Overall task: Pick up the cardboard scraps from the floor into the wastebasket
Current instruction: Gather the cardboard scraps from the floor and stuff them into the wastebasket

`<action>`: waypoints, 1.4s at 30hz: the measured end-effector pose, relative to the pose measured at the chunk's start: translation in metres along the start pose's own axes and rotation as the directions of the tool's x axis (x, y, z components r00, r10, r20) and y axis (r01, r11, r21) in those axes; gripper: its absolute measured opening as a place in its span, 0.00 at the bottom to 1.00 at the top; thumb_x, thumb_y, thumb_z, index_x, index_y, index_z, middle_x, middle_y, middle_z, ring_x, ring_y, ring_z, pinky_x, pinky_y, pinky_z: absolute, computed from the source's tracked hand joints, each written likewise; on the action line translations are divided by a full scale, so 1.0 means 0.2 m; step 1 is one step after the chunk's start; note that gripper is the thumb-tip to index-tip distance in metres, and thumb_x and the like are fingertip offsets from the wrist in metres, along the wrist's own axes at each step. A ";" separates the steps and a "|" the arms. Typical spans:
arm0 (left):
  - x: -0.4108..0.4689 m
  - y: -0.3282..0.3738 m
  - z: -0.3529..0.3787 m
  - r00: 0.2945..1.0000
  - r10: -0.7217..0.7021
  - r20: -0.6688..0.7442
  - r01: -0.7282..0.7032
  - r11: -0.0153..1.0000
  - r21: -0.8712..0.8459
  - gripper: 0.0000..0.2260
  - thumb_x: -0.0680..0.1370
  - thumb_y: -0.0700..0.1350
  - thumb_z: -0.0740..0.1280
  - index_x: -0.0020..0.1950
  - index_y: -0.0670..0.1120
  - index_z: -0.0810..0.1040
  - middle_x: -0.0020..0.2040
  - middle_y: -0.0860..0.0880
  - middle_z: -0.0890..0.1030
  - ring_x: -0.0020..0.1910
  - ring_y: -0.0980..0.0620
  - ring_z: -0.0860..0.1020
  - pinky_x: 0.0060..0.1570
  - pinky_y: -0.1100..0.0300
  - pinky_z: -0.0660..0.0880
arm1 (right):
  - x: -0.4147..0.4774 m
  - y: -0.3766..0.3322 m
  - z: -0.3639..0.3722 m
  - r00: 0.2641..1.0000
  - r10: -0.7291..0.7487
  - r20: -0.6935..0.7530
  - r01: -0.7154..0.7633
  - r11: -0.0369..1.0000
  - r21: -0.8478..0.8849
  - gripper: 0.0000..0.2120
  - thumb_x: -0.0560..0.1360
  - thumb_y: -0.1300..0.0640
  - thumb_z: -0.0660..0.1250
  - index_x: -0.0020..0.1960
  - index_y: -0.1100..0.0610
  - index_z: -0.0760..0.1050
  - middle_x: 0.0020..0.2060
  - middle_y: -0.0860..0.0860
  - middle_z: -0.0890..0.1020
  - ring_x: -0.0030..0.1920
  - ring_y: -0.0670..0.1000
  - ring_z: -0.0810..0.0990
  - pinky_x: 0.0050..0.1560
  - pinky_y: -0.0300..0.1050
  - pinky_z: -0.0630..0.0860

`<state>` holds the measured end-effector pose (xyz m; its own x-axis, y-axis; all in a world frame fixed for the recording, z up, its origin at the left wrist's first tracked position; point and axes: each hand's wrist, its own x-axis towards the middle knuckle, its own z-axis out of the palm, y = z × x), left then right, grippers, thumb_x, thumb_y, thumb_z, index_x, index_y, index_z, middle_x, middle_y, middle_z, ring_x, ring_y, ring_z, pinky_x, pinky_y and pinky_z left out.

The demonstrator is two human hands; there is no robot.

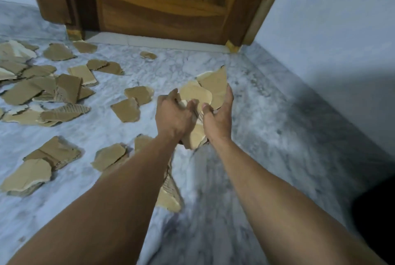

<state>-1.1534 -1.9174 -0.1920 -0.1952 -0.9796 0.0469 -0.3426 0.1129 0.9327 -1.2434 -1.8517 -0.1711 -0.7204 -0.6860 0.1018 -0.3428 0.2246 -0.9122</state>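
Both my hands hold a bundle of brown cardboard scraps (201,93) above the marble floor, in the middle of the view. My left hand (173,115) grips the bundle from the left with fingers curled over it. My right hand (218,115) cups it from the right, thumb pressed on top. Several more torn scraps (68,89) lie scattered over the floor to the left, and others (111,155) sit under my left forearm. No wastebasket shows in the view.
A brown wooden door (162,8) with its frame stands straight ahead. A pale wall (331,40) runs along the right side. A dark shape (374,222) sits at the lower right edge. The grey-white marble floor (256,115) to the right carries no scraps.
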 end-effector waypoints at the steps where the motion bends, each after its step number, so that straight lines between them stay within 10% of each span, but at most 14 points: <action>1: -0.04 0.08 0.03 1.000 0.030 0.000 -0.030 0.999 -0.011 0.31 0.75 0.59 0.71 0.74 0.46 0.73 0.66 0.43 0.78 0.63 0.43 0.79 0.58 0.55 0.74 | 0.00 -0.03 -0.10 0.999 -0.030 -0.019 0.029 1.000 -0.009 0.38 0.81 0.60 0.65 0.82 0.40 0.48 0.59 0.47 0.73 0.39 0.40 0.75 0.42 0.32 0.71; 7: -0.25 0.48 0.30 0.977 0.212 0.038 -0.213 0.977 0.022 0.29 0.77 0.57 0.70 0.74 0.46 0.73 0.67 0.42 0.73 0.63 0.44 0.76 0.57 0.58 0.70 | 0.03 -0.05 -0.61 0.984 -0.075 -0.158 0.083 0.996 0.045 0.38 0.81 0.57 0.66 0.81 0.39 0.49 0.67 0.47 0.74 0.51 0.47 0.75 0.51 0.42 0.71; 15: -0.61 1.17 0.98 0.900 0.393 0.189 -0.378 0.919 -0.114 0.33 0.71 0.66 0.66 0.68 0.47 0.77 0.60 0.45 0.80 0.56 0.47 0.81 0.56 0.54 0.78 | 0.08 -0.05 -1.67 0.913 -0.130 -0.386 0.118 0.992 -0.054 0.36 0.78 0.59 0.66 0.80 0.40 0.54 0.41 0.32 0.69 0.39 0.39 0.75 0.45 0.38 0.74; 25: -1.39 1.77 1.90 0.714 0.465 0.523 -0.335 0.883 -0.328 0.29 0.77 0.57 0.72 0.73 0.45 0.72 0.65 0.44 0.76 0.59 0.46 0.79 0.52 0.59 0.73 | -0.15 0.27 -2.90 0.754 -0.080 -0.652 -0.055 0.982 -0.183 0.35 0.80 0.56 0.65 0.81 0.40 0.53 0.50 0.38 0.74 0.38 0.37 0.73 0.40 0.31 0.68; 28: -1.42 1.75 1.97 0.685 0.433 0.586 -0.322 0.901 -0.290 0.28 0.77 0.56 0.72 0.73 0.46 0.70 0.67 0.43 0.75 0.59 0.46 0.78 0.54 0.59 0.73 | -0.16 0.36 -2.95 0.767 -0.068 -0.638 -0.107 0.967 -0.231 0.34 0.81 0.55 0.64 0.81 0.39 0.52 0.60 0.45 0.77 0.48 0.47 0.75 0.49 0.41 0.70; 33: -1.33 1.71 1.91 0.655 0.358 0.666 -0.298 0.932 -0.207 0.30 0.79 0.57 0.70 0.77 0.48 0.66 0.71 0.43 0.74 0.65 0.43 0.76 0.62 0.55 0.72 | -0.14 0.43 -2.93 0.772 0.009 -0.635 -0.214 0.945 -0.247 0.26 0.80 0.50 0.62 0.76 0.38 0.60 0.43 0.46 0.80 0.47 0.55 0.81 0.49 0.49 0.77; 38: -1.31 1.62 1.88 0.722 0.370 0.585 -0.403 0.912 -0.079 0.24 0.81 0.55 0.67 0.75 0.48 0.72 0.69 0.45 0.77 0.67 0.45 0.76 0.65 0.56 0.70 | -0.13 0.55 -2.95 0.884 0.096 -0.457 -0.231 0.940 -0.250 0.27 0.80 0.44 0.61 0.78 0.40 0.60 0.72 0.50 0.72 0.69 0.56 0.74 0.62 0.48 0.70; 42: -1.33 1.63 1.87 0.718 0.451 0.530 -0.489 0.869 -0.077 0.22 0.81 0.56 0.66 0.73 0.48 0.74 0.71 0.46 0.75 0.68 0.46 0.75 0.62 0.58 0.68 | -0.13 0.51 -3.02 0.897 0.067 -0.436 -0.230 0.915 -0.332 0.28 0.81 0.43 0.60 0.79 0.44 0.59 0.76 0.49 0.67 0.72 0.55 0.69 0.61 0.48 0.68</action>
<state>-1.5561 -1.5573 -0.0342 -0.7816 -0.5647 0.2652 -0.1313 0.5645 0.8149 -1.6224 -1.3931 -0.0268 -0.9324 -0.2987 0.2035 -0.3483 0.5928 -0.7261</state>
